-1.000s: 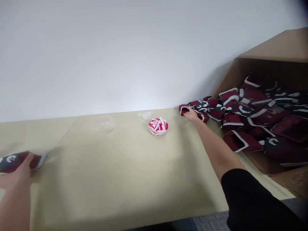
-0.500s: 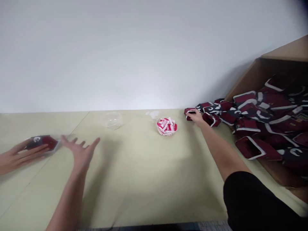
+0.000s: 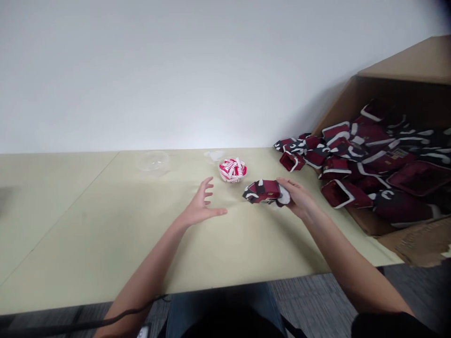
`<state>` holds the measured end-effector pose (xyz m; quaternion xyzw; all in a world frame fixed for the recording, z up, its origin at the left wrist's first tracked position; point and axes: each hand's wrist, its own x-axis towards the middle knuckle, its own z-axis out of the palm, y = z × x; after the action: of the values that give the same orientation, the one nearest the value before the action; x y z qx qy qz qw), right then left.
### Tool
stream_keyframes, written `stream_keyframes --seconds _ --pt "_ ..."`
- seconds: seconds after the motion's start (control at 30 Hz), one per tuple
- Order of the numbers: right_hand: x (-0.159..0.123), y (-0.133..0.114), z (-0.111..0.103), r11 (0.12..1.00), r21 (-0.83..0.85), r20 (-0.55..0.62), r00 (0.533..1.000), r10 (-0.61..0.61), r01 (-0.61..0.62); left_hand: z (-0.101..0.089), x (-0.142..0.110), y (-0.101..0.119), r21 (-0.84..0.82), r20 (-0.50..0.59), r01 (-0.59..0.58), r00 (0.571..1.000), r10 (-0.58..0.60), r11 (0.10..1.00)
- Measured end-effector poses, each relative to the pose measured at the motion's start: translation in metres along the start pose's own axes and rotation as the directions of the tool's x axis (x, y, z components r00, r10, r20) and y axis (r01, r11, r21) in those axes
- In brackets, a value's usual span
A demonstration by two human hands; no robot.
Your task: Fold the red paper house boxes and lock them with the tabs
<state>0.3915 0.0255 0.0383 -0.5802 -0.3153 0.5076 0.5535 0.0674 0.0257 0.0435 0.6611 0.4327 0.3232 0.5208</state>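
My right hand (image 3: 298, 197) grips a maroon, black and white padded cover (image 3: 268, 191), which looks like a golf club headcover. It is held above the table with white trim at the hand's end. The fingers behind that end are partly hidden. My left hand (image 3: 204, 206) hangs open left of the headcover, fingers spread and nothing in it. Behind the hands stands a clear bowl of red and white tags (image 3: 232, 170). More headcovers (image 3: 293, 161) lie on the table at the right, spilling from a cardboard box.
The large cardboard box (image 3: 401, 61) lies open on its side at the right, filled with headcovers. A clear plastic bowl (image 3: 155, 163) stands at the back left. Scraps of white material (image 3: 214, 155) lie near the wall. A dark cable (image 3: 123, 315) crosses my left forearm.
My right hand has lifted a headcover off the pile and brought it toward the middle. My left hand released another headcover at the left, where another person's hand took it, then moved right.
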Motion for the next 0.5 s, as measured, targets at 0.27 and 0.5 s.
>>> stream_keyframes --seconds 0.27,0.5 --pt "-0.035 0.029 0.057 0.925 -0.038 0.509 0.789 0.344 -0.379 0.010 0.000 -0.038 -0.109 0.180 -0.352 0.913 0.367 0.930" --pt "0.001 0.039 0.093 0.908 -0.418 0.493 0.835 0.244 -0.019 -0.002 -0.005 -0.042 -0.094 0.173 -0.343 0.919 0.355 0.935"
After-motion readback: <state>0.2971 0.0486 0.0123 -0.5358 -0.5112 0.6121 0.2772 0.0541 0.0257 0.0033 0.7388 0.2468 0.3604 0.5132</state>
